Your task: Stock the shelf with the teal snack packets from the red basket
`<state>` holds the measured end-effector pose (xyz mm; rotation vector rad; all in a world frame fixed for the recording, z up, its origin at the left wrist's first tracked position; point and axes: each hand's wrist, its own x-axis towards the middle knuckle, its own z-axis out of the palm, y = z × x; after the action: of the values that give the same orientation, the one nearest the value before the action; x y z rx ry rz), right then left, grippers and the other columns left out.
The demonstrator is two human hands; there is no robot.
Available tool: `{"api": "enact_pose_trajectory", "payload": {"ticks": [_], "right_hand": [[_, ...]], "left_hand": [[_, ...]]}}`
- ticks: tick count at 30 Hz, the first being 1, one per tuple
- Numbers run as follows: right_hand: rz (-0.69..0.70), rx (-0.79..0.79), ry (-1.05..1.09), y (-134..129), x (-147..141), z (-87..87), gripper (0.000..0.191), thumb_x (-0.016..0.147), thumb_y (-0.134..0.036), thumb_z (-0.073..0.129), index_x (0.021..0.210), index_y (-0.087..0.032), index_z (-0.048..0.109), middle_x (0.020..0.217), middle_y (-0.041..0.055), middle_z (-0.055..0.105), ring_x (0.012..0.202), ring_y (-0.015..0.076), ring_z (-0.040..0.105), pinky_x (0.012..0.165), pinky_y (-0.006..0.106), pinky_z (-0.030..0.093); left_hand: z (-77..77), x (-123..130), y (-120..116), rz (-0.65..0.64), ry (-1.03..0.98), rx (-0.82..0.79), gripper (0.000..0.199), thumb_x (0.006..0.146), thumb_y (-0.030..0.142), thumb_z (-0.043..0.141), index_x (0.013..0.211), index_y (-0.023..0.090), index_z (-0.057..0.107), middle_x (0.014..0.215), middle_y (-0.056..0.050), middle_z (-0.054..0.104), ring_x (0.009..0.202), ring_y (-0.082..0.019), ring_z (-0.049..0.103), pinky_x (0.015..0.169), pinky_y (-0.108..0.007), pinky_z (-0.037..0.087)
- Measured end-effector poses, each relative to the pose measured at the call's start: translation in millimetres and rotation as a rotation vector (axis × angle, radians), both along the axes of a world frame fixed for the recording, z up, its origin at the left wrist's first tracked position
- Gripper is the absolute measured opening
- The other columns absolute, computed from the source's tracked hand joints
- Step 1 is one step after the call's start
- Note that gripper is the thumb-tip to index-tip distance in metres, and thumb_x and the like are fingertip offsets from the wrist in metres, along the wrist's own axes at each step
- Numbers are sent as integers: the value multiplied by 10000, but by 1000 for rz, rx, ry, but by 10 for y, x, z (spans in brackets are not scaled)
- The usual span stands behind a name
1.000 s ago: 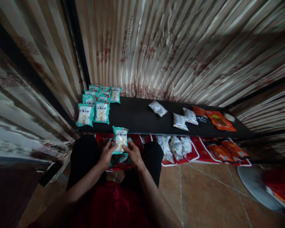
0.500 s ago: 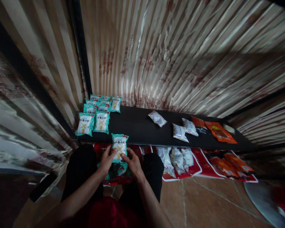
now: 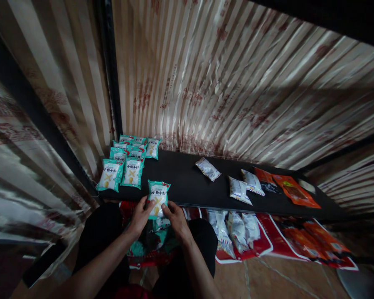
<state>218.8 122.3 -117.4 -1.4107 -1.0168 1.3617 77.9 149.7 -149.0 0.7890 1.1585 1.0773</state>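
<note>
Between my two hands is a teal and white snack bag [image 3: 158, 195], upright with its printed front facing me, just at the front edge of the black shelf [image 3: 180, 178]. My left hand [image 3: 141, 212] grips its left side, thumb on the front. On the right side, my right hand [image 3: 175, 216] pinches the lower corner. Several matching snack bags stand in rows at the shelf's left end, among them a front bag [image 3: 132, 172] and a corner bag [image 3: 110, 175]. Below my hands, more teal bags [image 3: 157, 238] lie in a red bag between my knees, partly hidden.
Silvery packets [image 3: 208, 168] lie mid-shelf, and orange packets [image 3: 296, 191] lie toward the right end. Under the shelf edge, red bags hold white packets [image 3: 237, 230] and orange packets [image 3: 311, 238]. A striped curtain [image 3: 187, 83] hangs behind; a dark post [image 3: 112, 66] rises at the left.
The view has tilted up slightly, so the shelf and its packets sit lower in the picture. Both hands keep hold of the same snack bag near the shelf edge.
</note>
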Motion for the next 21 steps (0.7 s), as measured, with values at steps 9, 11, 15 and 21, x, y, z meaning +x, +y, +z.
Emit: {"api": "enact_pose_trajectory", "payload": {"ticks": [9,11,15,21], "right_hand": [[-54,58,-124,257,20,-147,383,729,-480,625,950,-168,651,889,63,695,815,230,626,747,330,479],[-63,77,-153,328,35,-160,377,734,-473,618,946,-162,649,891,64,695,821,228,624,757,326,476],[-86,102,-188,485,53,-152,359,738,-466,604,923,-162,650,869,61,695,805,226,620,718,311,478],[-99,152,-233,766,61,-158,315,736,-447,585,891,-182,657,840,34,698,790,207,611,705,289,475]], "left_hand": [[-74,36,173,95,262,148,379,698,330,672,1041,182,601,1075,-112,656,1063,-267,584,940,-404,437],[-88,52,171,87,422,241,379,738,299,609,1095,176,578,1156,-125,618,1110,-271,554,985,-433,400],[-123,106,156,90,662,460,430,782,226,495,1210,183,509,1247,-127,560,1194,-259,493,1037,-453,360],[-197,197,233,50,830,663,575,790,145,428,1358,181,353,1407,-123,408,1314,-243,362,1087,-465,317]]}}
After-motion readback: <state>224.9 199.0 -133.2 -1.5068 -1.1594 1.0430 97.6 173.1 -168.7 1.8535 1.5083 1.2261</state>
